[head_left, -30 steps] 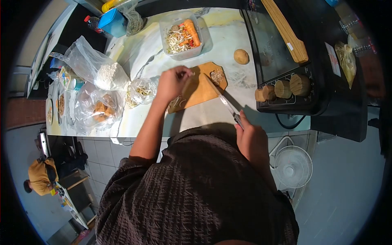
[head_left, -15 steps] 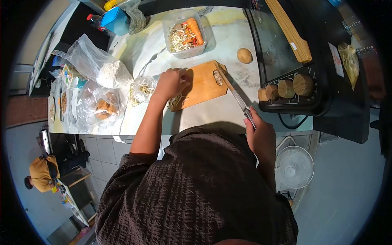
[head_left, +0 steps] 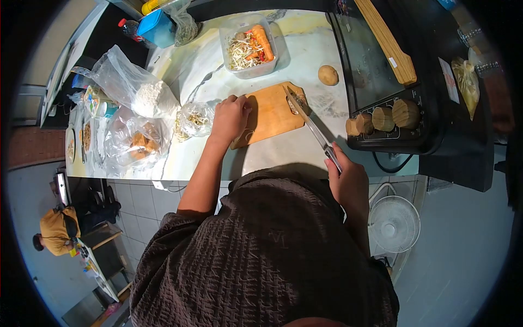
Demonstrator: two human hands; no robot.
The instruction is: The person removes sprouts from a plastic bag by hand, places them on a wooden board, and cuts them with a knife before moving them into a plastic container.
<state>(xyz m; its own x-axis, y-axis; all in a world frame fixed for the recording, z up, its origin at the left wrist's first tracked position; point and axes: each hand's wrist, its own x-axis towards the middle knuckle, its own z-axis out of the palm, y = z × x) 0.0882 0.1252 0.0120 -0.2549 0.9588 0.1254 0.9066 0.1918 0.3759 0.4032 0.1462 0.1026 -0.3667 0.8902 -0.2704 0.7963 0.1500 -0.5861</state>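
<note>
My right hand [head_left: 347, 175] is closed on the handle of a knife [head_left: 316, 131], whose blade tip lies over the far right part of the wooden cutting board [head_left: 272, 114], by its hole. My left hand [head_left: 231, 115] rests at the board's left edge with fingers curled; what they hold, if anything, is hidden. Left of it lies a clear bag of bean sprouts [head_left: 195, 119]. Beyond the board stands a clear container [head_left: 250, 70] with sprouts and carrots.
A round brown potato [head_left: 328, 75] sits near the black stove [head_left: 392, 143]. At left are a bag of white flour [head_left: 151, 99] and a bag with orange-brown pieces [head_left: 143, 143]. Another person [head_left: 57, 231] is at far lower left.
My left hand has shifted slightly right and its fingers have drawn in. The sprouts that showed under it at the board's left edge are no longer visible. The knife tip has moved slightly left.
</note>
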